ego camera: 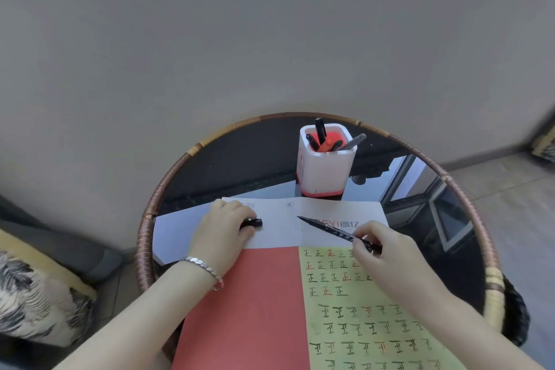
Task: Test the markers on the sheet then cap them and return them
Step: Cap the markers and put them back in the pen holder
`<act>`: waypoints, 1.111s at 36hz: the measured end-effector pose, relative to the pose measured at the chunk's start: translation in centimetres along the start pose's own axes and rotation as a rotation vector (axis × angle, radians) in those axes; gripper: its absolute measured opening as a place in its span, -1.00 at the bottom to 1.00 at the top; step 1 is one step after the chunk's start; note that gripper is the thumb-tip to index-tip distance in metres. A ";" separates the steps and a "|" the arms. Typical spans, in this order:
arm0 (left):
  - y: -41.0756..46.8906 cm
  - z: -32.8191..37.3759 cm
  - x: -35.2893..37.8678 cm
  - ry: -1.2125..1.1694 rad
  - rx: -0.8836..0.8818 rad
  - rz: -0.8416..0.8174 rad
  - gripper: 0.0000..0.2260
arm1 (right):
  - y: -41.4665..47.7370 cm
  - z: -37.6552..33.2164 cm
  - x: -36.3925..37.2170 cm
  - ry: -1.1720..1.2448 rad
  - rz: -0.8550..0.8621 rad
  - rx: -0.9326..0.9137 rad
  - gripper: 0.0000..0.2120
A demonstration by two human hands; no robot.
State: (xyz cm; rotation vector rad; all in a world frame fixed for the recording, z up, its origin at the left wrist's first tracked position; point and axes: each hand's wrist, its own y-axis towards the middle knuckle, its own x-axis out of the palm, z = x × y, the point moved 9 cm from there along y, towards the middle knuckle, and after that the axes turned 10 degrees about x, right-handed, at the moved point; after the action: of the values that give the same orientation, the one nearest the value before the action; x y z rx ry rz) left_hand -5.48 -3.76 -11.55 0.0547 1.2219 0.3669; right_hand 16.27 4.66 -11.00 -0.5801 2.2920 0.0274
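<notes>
My right hand (387,258) grips a black marker (327,229) by its rear half, with the uncapped tip pointing up-left over the white sheet (279,234). My left hand (220,233) rests on that white sheet and pinches the marker's black cap (255,223) between its fingertips. A yellow-green sheet (360,330) covered with rows of written test characters lies under my right wrist, beside a red sheet (246,309). A white and red pen holder (326,159) with several markers stands at the back of the table.
The sheets lie on a round glass-topped table with a woven rattan rim (144,237). A patterned cushion (39,300) sits on a seat at the lower left. A plain wall rises behind the table, and tiled floor shows at right.
</notes>
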 end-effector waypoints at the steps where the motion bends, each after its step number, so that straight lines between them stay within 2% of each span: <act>1: 0.1 0.1 0.1 0.024 0.010 -0.010 -0.82 | -0.1 0.0 -0.1 0.000 -0.001 0.000 -0.90; 4: 0.3 0.5 -0.4 -0.035 -0.025 0.019 -0.81 | -0.4 0.1 -0.4 0.024 -0.012 -0.011 -0.87; 8: -0.5 1.4 -2.4 -0.392 -0.183 0.177 -0.83 | -0.7 0.1 -1.1 0.100 -0.014 -0.038 -0.88; 13: -1.5 4.0 -2.8 -0.884 -0.287 0.221 -0.86 | -1.5 -0.7 -2.2 0.162 -0.003 -0.122 -0.93; 17: -2.3 5.5 -2.7 -1.136 -0.366 0.259 -0.86 | -2.1 -1.3 -3.5 0.149 0.043 -0.201 -0.95; 26: -2.8 7.0 -1.4 -1.176 -0.379 0.234 -0.92 | -2.7 -1.1 -6.0 0.186 0.126 -0.260 -0.93; 35: -2.2 7.6 -1.4 -1.130 -0.344 0.219 -0.92 | -2.8 -0.8 -5.7 0.174 0.072 -0.264 -0.95; 37: -2.1 7.9 -1.4 -1.088 -0.320 0.202 -0.92 | -2.8 -0.8 -5.6 0.166 0.069 -0.272 -0.92; 40: -1.8 8.8 -1.3 -0.983 -0.230 0.143 -0.90 | -2.8 -1.0 -5.5 0.087 0.077 -0.313 -0.78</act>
State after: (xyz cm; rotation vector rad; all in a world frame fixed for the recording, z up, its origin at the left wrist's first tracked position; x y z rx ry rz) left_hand 2.70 -4.53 -7.73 0.1084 0.2014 0.5171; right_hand 20.10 4.15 -6.13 -0.6612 2.4115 0.4124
